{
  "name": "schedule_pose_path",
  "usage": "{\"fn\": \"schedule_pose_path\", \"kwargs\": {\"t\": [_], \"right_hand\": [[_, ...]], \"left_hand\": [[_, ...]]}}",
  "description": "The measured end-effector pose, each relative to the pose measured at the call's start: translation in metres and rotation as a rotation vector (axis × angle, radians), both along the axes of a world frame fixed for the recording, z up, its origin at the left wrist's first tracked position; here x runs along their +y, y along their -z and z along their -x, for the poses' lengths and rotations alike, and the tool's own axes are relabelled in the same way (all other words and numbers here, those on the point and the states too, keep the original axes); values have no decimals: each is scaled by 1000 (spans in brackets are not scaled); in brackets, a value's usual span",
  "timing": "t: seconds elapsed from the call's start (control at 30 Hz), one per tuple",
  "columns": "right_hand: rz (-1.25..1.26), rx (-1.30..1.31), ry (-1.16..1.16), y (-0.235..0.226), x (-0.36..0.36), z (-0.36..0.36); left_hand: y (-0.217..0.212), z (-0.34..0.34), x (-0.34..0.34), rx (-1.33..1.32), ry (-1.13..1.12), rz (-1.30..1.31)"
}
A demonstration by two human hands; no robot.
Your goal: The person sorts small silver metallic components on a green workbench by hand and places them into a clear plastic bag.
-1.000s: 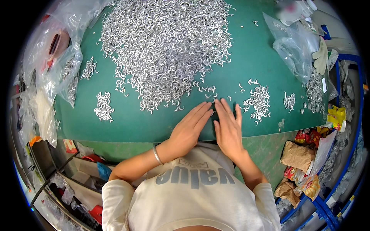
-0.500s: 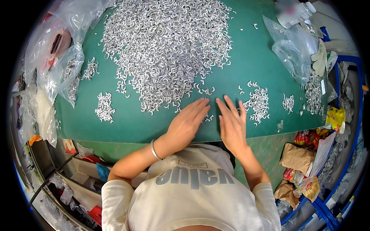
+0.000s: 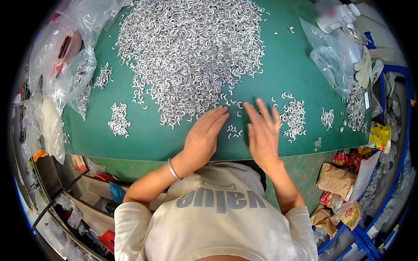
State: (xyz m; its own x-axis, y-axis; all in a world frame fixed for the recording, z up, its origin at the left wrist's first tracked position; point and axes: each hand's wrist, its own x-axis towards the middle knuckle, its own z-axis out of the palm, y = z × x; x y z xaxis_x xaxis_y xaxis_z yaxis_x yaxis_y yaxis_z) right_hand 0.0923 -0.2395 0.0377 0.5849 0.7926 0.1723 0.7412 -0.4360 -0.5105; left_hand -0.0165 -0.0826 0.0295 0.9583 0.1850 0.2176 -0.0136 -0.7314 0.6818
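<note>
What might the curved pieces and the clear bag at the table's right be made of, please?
The curved pieces look like shiny metal, judging by their silvery glints; plated plastic is possible. The clear bag seems glossy plastic film: transparent and creased.

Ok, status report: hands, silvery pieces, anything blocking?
Left hand by main heap. Right hand spread, beside smaller pile. Small cluster between hands. Nothing visibly blocking.

A: Yours is the left of two head cams, looking down from your side of the green table (image 3: 283, 56), right?

B: Yep, near enough that your left hand (image 3: 202, 135) and right hand (image 3: 264, 135) show whole, over the table.

A: And the fisheye's wide, so you catch both sides past the table, with its near edge bowed. Upright, not mirrored.
</note>
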Motion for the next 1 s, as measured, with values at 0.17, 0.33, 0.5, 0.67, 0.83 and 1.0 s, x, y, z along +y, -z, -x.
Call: {"fn": "schedule_pose_path", "kwargs": {"t": [0.17, 0.33, 0.5, 0.67, 0.83, 1.0], "right_hand": [[86, -32, -28, 9, -6, 3], [-9, 6, 5, 6, -5, -1], [66, -34, -71, 8, 15, -1], [43, -60, 5, 6, 2, -2], [80, -82, -64, 11, 10, 4], [12, -125, 103, 10, -10, -6]], "left_hand": [[-4, -6, 2, 4, -10, -41], [-1, -5, 1, -14, -29, -37], [-1, -3, 4, -16, -33, -60], [-2, 2, 6, 20, -44, -65], [-3, -4, 4, -11, -48, -53], [-3, -1, 5, -7, -34, -67]]}}
